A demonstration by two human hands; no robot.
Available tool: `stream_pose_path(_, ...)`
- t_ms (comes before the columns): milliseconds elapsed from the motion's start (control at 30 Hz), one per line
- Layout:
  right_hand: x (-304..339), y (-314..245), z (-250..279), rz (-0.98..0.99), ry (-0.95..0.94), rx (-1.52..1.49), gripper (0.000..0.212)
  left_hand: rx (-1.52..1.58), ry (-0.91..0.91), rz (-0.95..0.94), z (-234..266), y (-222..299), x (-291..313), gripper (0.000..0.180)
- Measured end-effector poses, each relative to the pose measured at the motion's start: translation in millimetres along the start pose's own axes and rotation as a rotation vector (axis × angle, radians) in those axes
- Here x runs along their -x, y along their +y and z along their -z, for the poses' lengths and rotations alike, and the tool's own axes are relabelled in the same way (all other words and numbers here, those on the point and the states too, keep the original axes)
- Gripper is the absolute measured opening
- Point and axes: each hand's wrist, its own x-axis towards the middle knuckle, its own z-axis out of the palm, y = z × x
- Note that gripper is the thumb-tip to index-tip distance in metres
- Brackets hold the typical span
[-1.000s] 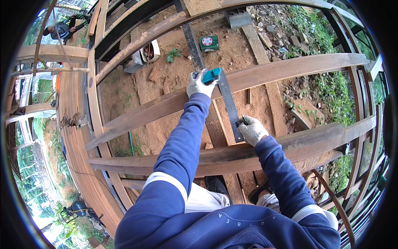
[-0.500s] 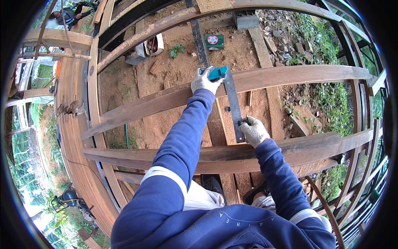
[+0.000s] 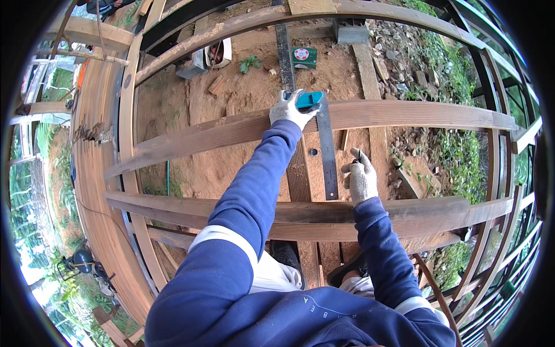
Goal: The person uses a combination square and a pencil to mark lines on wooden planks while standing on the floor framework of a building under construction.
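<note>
My left hand (image 3: pixel 287 110), in a white work glove, is closed round the teal handle of a try square (image 3: pixel 329 165). The handle rests at the ridged wooden board (image 3: pixel 416 114), and the steel blade reaches back toward me over the gap. Its near end stops just short of the nearer wooden beam (image 3: pixel 404 217). To the right of that end is my gloved right hand (image 3: pixel 363 178), apart from the blade. Its fingers are curled round a thin dark pencil-like stick (image 3: pixel 359 155), mostly hidden by the glove.
Timber and dark metal joists frame open gaps above sandy ground. A green box (image 3: pixel 304 57) and a pale container (image 3: pixel 218 53) lie beyond the board. Long planks (image 3: pixel 98 196) are stacked at left. Rubble (image 3: pixel 399 75) lies at right. Part of another person (image 3: pixel 104 7) shows far left.
My right hand has drawn away from the blade's near end, to the right and slightly up. My left hand still holds the square at the board. The whole view has shifted slightly.
</note>
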Motion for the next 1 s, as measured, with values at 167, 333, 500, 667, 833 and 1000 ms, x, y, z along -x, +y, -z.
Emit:
stream_pose_path(167,-6,-29,-14,0.255,-0.001,0.303,0.046,-0.011,0.016,-0.022,-2,-8,-1,0.069)
stream_pose_path(333,-47,-60,-16,0.4,-0.049,0.747,0.047,0.006,-0.024,-0.011,1,0,-1,0.071)
stream_pose_path(500,-63,-80,-38,0.523,-0.051,0.925,0.043,0.006,-0.056,-0.001,4,1,-1,0.072)
stream_pose_path(667,-68,-77,-52,0.462,-0.022,0.958,0.035,0.0,-0.036,-0.005,4,-2,0,0.071)
stream_pose_path(833,-74,-74,-57,0.606,0.015,0.961,0.033,0.019,-0.033,-0.023,0,-7,-1,0.069)
stream_pose_path(1000,-84,-71,-60,0.61,0.01,1.06,0.037,-0.003,-0.027,-0.027,-3,-7,-2,0.069)
